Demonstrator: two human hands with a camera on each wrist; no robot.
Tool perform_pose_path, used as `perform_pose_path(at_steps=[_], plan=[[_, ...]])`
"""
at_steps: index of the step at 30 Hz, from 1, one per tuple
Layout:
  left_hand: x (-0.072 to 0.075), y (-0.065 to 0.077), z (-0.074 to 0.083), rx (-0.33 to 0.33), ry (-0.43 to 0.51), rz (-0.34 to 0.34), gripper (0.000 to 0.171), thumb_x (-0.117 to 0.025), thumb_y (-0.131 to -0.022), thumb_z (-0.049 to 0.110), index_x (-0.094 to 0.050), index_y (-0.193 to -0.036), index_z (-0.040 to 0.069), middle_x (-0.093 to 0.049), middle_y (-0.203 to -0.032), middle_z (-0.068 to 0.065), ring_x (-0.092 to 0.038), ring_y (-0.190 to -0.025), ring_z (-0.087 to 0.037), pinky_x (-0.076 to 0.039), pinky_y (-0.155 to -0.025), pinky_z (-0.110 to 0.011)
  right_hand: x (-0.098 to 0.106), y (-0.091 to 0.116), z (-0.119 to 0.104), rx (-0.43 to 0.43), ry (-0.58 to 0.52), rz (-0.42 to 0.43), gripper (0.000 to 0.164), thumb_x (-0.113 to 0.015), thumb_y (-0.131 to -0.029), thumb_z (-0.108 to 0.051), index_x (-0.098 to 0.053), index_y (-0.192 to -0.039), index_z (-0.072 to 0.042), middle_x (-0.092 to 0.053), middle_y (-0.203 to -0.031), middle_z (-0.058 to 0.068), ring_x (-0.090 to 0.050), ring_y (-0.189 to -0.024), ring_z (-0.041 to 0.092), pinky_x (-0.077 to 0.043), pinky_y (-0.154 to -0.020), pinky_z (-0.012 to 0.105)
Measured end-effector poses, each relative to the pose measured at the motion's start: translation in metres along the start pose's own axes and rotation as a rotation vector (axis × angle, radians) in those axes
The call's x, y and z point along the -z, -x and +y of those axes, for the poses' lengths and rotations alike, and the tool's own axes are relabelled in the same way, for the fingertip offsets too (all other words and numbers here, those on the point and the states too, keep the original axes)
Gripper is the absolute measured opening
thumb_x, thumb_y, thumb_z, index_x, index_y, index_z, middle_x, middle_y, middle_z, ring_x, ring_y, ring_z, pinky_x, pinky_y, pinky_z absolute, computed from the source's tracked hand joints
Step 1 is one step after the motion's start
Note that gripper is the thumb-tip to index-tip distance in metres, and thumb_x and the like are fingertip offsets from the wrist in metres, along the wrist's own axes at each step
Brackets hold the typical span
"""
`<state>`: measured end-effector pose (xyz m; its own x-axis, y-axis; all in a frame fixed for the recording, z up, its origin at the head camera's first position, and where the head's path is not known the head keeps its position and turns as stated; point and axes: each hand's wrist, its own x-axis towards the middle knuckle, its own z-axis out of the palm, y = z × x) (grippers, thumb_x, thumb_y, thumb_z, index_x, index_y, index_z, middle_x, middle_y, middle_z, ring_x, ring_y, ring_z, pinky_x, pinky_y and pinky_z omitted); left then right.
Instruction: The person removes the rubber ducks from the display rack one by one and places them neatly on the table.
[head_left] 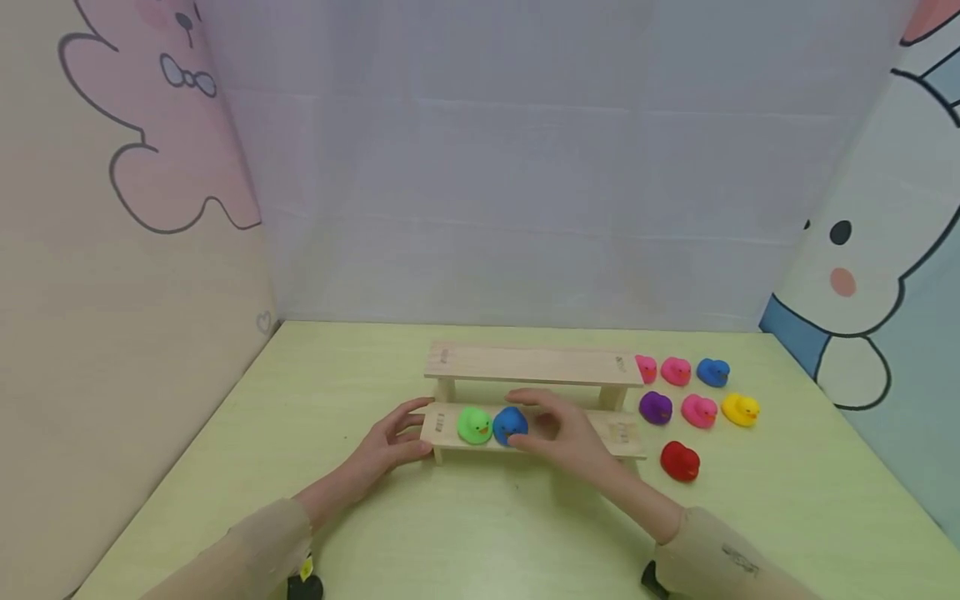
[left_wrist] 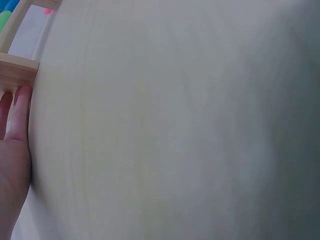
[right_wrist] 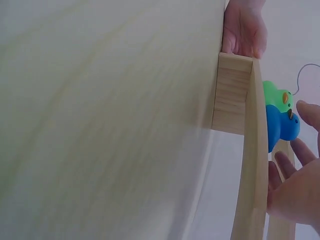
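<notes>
A green toy duck and a blue toy duck sit side by side on the lower step of a two-level wooden rack. My right hand is around the blue duck, thumb at its front and fingers behind. In the right wrist view, slight gaps show between the fingers of the right hand and the blue duck. My left hand rests against the left end of the lower step. Its fingers lie straight against the end leg in the left wrist view.
Right of the rack lie several more toy ducks: a purple duck, a yellow duck, a red duck, a blue duck and pink ones, including a pink duck. Cartoon-printed panels and a pale backdrop enclose the table.
</notes>
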<state>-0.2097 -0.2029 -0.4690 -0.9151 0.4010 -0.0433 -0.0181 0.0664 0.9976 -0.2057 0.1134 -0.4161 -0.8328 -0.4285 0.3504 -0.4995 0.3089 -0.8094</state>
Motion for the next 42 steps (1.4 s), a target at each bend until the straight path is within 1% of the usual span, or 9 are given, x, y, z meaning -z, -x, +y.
perform_pose_path(at_steps=[4,12,20,29,32,36,38,42], plan=[[-0.001,0.0,0.002,0.002,-0.004,0.006,0.069,-0.064,-0.094,0.013,-0.03,-0.154,0.018,-0.043,-0.147,-0.024,-0.064,-0.113,-0.015,-0.054,-0.091,-0.026,-0.004,-0.001,0.002,-0.017,-0.012,-0.011,0.048,-0.08,-0.083,-0.019,-0.065,-0.128,-0.012,-0.063,-0.136,0.008,-0.059,-0.122,0.026,-0.05,-0.1,0.033],[-0.002,0.002,0.004,0.006,-0.001,0.007,0.069,-0.064,-0.094,0.012,-0.029,-0.154,0.018,-0.043,-0.147,-0.024,-0.064,-0.112,-0.014,-0.054,-0.091,-0.027,-0.008,-0.002,0.002,-0.057,-0.049,-0.019,0.042,-0.078,-0.084,-0.015,-0.066,-0.123,-0.006,-0.065,-0.13,0.008,-0.063,-0.117,0.024,-0.051,-0.101,0.035],[-0.002,0.001,0.002,0.005,0.001,0.003,0.069,-0.064,-0.095,0.011,-0.03,-0.154,0.018,-0.043,-0.146,-0.023,-0.064,-0.112,-0.014,-0.054,-0.092,-0.027,-0.007,-0.001,0.0,-0.129,-0.044,-0.034,0.04,-0.077,-0.086,-0.018,-0.067,-0.123,-0.011,-0.069,-0.124,0.007,-0.066,-0.113,0.024,-0.053,-0.098,0.038],[-0.002,0.002,0.004,-0.002,0.005,0.006,0.069,-0.064,-0.094,0.011,-0.029,-0.154,0.017,-0.043,-0.147,-0.024,-0.064,-0.112,-0.014,-0.054,-0.091,-0.027,-0.002,-0.001,-0.001,-0.127,-0.018,-0.048,0.037,-0.079,-0.084,-0.021,-0.069,-0.12,-0.018,-0.071,-0.119,0.003,-0.065,-0.106,0.019,-0.055,-0.094,0.04],[-0.002,0.001,0.003,0.0,0.005,0.006,0.069,-0.063,-0.095,0.011,-0.03,-0.154,0.017,-0.043,-0.147,-0.024,-0.064,-0.112,-0.014,-0.054,-0.091,-0.027,0.003,0.001,-0.003,-0.12,-0.022,-0.057,0.038,-0.079,-0.084,-0.02,-0.069,-0.12,-0.017,-0.07,-0.12,0.005,-0.066,-0.105,0.021,-0.056,-0.092,0.037],[-0.002,0.001,0.003,0.007,-0.003,0.01,0.069,-0.064,-0.094,0.012,-0.03,-0.154,0.018,-0.044,-0.146,-0.023,-0.064,-0.113,-0.014,-0.054,-0.092,-0.027,0.01,0.003,-0.004,-0.097,-0.068,-0.083,0.039,-0.077,-0.086,-0.018,-0.067,-0.123,-0.012,-0.069,-0.122,0.01,-0.067,-0.106,0.028,-0.057,-0.091,0.034],[-0.001,0.001,0.003,0.009,-0.004,0.01,0.069,-0.064,-0.094,0.012,-0.03,-0.154,0.018,-0.044,-0.146,-0.023,-0.064,-0.114,-0.014,-0.054,-0.092,-0.027,0.014,0.004,-0.003,-0.092,-0.082,-0.091,0.039,-0.076,-0.086,-0.018,-0.066,-0.124,-0.013,-0.068,-0.123,0.01,-0.068,-0.107,0.029,-0.057,-0.09,0.033],[-0.001,0.001,0.002,0.011,-0.002,0.008,0.069,-0.064,-0.094,0.013,-0.03,-0.154,0.019,-0.043,-0.147,-0.023,-0.064,-0.114,-0.015,-0.054,-0.092,-0.027,0.023,0.006,-0.003,-0.079,-0.068,-0.094,0.04,-0.076,-0.087,-0.019,-0.066,-0.126,-0.014,-0.067,-0.126,0.008,-0.067,-0.109,0.027,-0.057,-0.089,0.027]])
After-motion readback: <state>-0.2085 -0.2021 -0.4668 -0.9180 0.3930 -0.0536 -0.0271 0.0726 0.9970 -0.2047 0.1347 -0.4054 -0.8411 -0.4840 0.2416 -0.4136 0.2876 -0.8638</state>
